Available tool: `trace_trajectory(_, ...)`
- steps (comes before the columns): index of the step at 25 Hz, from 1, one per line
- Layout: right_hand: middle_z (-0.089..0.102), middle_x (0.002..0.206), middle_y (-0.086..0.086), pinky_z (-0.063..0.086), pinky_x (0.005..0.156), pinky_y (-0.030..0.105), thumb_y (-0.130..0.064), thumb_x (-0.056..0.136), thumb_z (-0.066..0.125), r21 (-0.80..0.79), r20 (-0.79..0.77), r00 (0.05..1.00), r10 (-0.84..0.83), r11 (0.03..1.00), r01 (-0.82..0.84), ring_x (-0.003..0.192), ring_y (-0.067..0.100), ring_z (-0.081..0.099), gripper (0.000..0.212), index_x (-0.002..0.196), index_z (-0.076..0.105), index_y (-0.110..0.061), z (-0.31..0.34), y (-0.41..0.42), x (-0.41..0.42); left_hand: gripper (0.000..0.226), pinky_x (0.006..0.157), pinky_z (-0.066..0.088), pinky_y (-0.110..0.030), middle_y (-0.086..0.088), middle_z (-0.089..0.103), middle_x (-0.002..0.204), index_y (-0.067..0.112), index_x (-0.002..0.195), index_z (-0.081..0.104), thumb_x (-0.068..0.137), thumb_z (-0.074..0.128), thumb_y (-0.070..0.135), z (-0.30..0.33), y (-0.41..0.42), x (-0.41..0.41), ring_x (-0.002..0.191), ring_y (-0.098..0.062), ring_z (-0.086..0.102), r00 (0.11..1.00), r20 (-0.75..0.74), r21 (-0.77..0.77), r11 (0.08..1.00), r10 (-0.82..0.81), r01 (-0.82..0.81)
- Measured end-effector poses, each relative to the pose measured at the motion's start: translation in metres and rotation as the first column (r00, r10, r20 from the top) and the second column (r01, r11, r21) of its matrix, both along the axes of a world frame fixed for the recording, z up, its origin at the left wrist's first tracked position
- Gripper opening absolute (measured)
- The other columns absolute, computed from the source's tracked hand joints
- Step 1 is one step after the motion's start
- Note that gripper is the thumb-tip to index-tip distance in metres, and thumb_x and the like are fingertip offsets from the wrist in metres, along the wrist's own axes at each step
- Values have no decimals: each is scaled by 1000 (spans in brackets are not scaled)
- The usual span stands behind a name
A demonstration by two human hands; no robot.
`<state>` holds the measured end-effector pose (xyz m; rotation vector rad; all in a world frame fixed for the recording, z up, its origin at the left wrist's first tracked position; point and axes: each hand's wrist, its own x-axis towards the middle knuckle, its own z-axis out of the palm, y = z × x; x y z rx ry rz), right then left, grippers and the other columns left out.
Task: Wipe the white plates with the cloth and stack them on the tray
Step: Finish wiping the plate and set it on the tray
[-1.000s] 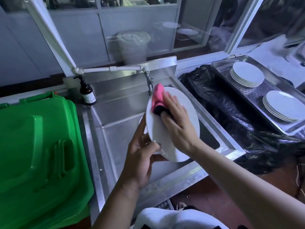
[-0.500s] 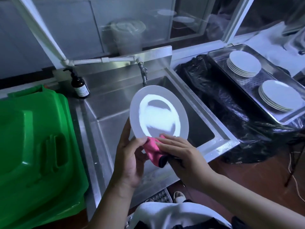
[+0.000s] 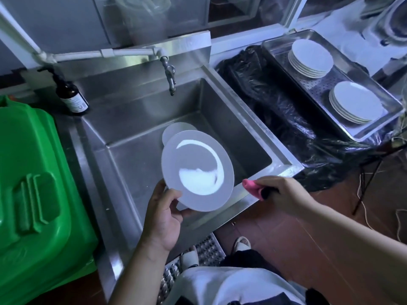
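Glossy white plate [image 3: 197, 170], brushed-metal sink [image 3: 220, 111], shiny green plastic bin [image 3: 33, 172], crinkled black plastic bag [image 3: 275, 119].

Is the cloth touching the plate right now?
No, the right hand holds the pink cloth clear of the plate, which the left hand grips.

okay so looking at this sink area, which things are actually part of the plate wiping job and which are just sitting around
Part of the job: plate held by the left hand; pink cloth in the right hand; plate in the sink; two plate stacks; tray.

Lying about: green bin; soap bottle; black bag; tap.
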<state>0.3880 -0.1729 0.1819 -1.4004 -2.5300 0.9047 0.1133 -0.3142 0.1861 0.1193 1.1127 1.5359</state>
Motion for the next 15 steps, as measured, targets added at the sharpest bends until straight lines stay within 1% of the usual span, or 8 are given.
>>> trace_trajectory(2,70,120,-13,46,93,23,16,75,55,112,73,996,42,992,-50,114,14,64,66,121,72,-28,-17,19,3,46,71,62,-51,-3,69,121,29,116,72,75,60,11,-2,-2,3,122,-31,56,1000,-22,-11,1000,16,-16)
trace_trajectory(4,69,123,-3,47,95,29,19,74,54,167,74,994,83,981,-95,116,24,62,65,122,72,-22,-29,28,1,43,66,62,-47,-4,70,120,28,114,74,78,61,8,1,-4,5,120,-30,58,999,-16,-36,999,27,-28)
trace_trajectory(6,69,123,-1,52,95,37,21,72,54,194,19,995,100,976,-102,116,25,62,65,121,73,-19,-33,26,-7,40,61,61,-42,-7,69,121,23,118,73,88,59,1,3,-5,6,119,-30,57,999,-15,-74,996,47,-48)
trace_trajectory(7,69,122,-2,53,95,37,22,72,52,196,-34,995,90,977,-82,115,23,62,65,119,73,-17,-33,23,-11,39,60,61,-40,-8,69,122,21,119,72,92,54,-1,5,-5,6,119,-31,57,998,-18,-93,994,59,-60)
trace_trajectory(9,68,122,-10,52,96,31,23,74,48,119,-195,981,-14,992,38,114,15,63,64,117,74,-17,-31,16,-17,42,60,61,-40,-7,69,121,21,119,71,94,48,-3,7,-5,6,116,-30,57,996,-31,-121,989,87,-90)
trace_trajectory(11,66,122,-13,51,96,26,23,78,46,56,-346,928,-139,984,168,114,12,63,62,116,75,-17,-28,8,-22,51,64,62,-43,-3,69,122,26,128,67,93,47,-5,8,-5,6,112,-28,58,992,-58,-128,985,109,-116)
trace_trajectory(13,66,126,-7,51,99,33,23,80,46,53,-420,882,-215,964,260,119,15,61,61,116,75,-17,-24,3,-24,57,71,62,-46,-1,68,123,29,133,64,91,45,-5,8,-3,5,113,-28,58,989,-74,-120,984,124,-132)
trace_trajectory(15,65,128,-3,51,101,41,22,80,46,80,-456,853,-253,943,322,122,17,60,59,117,73,-15,-17,0,-25,58,68,62,-45,-2,67,124,29,134,63,91,44,-5,9,0,4,116,-29,56,989,-71,-117,983,132,-140)
